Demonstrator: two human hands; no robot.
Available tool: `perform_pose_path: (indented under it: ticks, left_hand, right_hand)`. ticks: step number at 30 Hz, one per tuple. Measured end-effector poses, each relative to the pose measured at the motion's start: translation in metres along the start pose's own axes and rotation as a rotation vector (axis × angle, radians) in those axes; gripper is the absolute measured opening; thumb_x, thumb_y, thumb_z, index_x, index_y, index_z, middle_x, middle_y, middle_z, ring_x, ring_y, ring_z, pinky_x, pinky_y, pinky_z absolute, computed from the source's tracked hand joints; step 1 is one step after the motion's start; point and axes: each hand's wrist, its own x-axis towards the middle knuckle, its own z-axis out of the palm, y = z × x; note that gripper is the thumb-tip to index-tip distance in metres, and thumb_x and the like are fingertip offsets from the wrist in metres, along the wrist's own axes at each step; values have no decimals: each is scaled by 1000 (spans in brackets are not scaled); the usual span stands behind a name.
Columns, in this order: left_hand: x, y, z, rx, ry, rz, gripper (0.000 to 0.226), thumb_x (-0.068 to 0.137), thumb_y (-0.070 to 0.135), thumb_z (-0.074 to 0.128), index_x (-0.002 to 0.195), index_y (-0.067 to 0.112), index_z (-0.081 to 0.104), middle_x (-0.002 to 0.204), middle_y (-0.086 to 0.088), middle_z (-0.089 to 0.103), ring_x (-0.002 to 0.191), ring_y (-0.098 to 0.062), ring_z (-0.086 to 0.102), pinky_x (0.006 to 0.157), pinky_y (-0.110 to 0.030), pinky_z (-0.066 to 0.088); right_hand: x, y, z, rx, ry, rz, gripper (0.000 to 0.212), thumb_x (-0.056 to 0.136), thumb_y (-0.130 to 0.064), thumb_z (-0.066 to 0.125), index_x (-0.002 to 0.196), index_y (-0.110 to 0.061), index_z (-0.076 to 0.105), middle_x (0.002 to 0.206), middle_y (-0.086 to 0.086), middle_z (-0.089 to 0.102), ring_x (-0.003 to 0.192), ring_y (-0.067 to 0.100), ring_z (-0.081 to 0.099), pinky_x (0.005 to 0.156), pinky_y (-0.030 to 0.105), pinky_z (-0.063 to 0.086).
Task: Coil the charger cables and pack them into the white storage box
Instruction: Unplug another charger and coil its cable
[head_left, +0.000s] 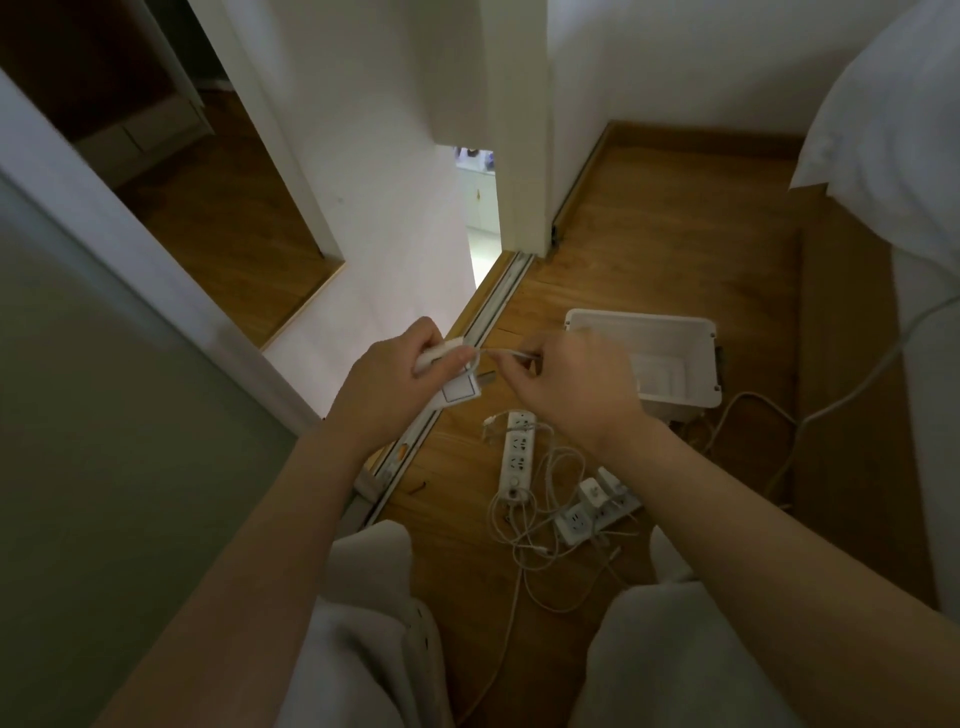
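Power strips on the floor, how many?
2. The first power strip lies lengthwise on the floor, nearer than the white storage box. The second power strip lies angled to its right, with chargers plugged in. The right forearm covers some floor; more may be hidden.

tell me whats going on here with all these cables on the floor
A person works over a wooden floor. Their left hand grips a white charger while the right hand pinches its cable close beside it, apparently winding it. The white storage box stands open just beyond the right hand. Two power strips and a tangle of loose cables lie nearer the person, not yet coiled.
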Motion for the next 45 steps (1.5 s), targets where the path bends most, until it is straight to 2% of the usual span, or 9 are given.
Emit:
perform_pose_path:
  ticks: [5, 8, 16, 21, 24, 26, 32, 38, 45]
  left_hand:
    - [3, -9, 9, 80, 163, -67, 28, 92, 43, 46, 105, 20, 36, 97, 3, 45, 76, -8, 51, 63, -18, 45]
    - [7, -12, 15, -134, 197, -272, 25, 96, 35, 45, 108, 19, 31, 102, 1, 42, 74, -7, 49, 61, -15, 44]
    - [14, -4, 12, -597, 224, -570, 40, 99, 45, 31, 121, 13, 36, 98, -2, 53, 71, -11, 54, 42, -6, 43]
    - [13, 12, 13, -1062, 200, -655, 42, 102, 33, 29, 124, 2, 48, 86, -4, 55, 69, -7, 55, 52, -11, 49]
    - [8, 16, 8, -1553, 90, -638, 34, 101, 35, 31, 108, 13, 55, 99, -12, 55, 84, -19, 56, 86, -37, 52]
    - [7, 11, 8, -1687, 67, -614, 34, 101, 36, 30, 104, 14, 56, 97, -12, 56, 82, -21, 55, 89, -40, 49]
    - [3, 8, 3, -1656, -96, -572, 54, 99, 39, 32, 84, 12, 76, 91, -12, 59, 80, -22, 50, 66, -29, 55]
    - [-2, 15, 5, -1743, -240, -476, 38, 90, 34, 38, 84, 6, 63, 71, -7, 56, 41, -9, 42, 39, -16, 37]
    - [-10, 17, 8, -726, -474, -335, 36, 86, 52, 29, 94, 27, 54, 77, -5, 53, 65, -19, 44, 52, -22, 32]
  right_hand:
    - [-6, -15, 3, 158, 0, 35, 42, 97, -36, 41, 67, -13, 60, 51, -6, 46, 44, 9, 42, 48, 27, 37]
    - [-15, -26, 6, 189, -106, -12, 38, 100, -32, 34, 80, -12, 60, 60, 0, 56, 49, 14, 51, 51, 29, 46]
    - [-32, -36, 29, 100, -338, -154, 34, 102, -32, 23, 101, -14, 52, 69, -1, 52, 59, 18, 52, 55, 28, 42]
    - [-36, -35, 42, 112, -444, -206, 28, 102, -28, 28, 120, -14, 45, 78, 1, 55, 65, 16, 53, 60, 28, 44]
    - [-36, -32, 50, 149, -536, -199, 23, 101, -22, 35, 122, -15, 44, 75, -4, 51, 68, 16, 54, 61, 28, 44]
    - [-32, -24, 51, 161, -583, -169, 19, 100, -17, 38, 117, -16, 47, 71, -5, 49, 65, 16, 55, 58, 25, 43]
    - [-19, 8, 37, 225, -655, -68, 27, 101, -22, 34, 98, -10, 57, 81, 3, 58, 66, 13, 53, 59, 20, 40]
    - [-20, 14, 32, 231, -630, -135, 35, 100, -33, 33, 76, -17, 50, 66, -6, 49, 55, 5, 41, 52, 14, 32]
    - [-11, 42, 30, 145, -565, -84, 42, 91, -45, 48, 77, -7, 58, 76, 7, 53, 65, 13, 45, 58, 21, 33]
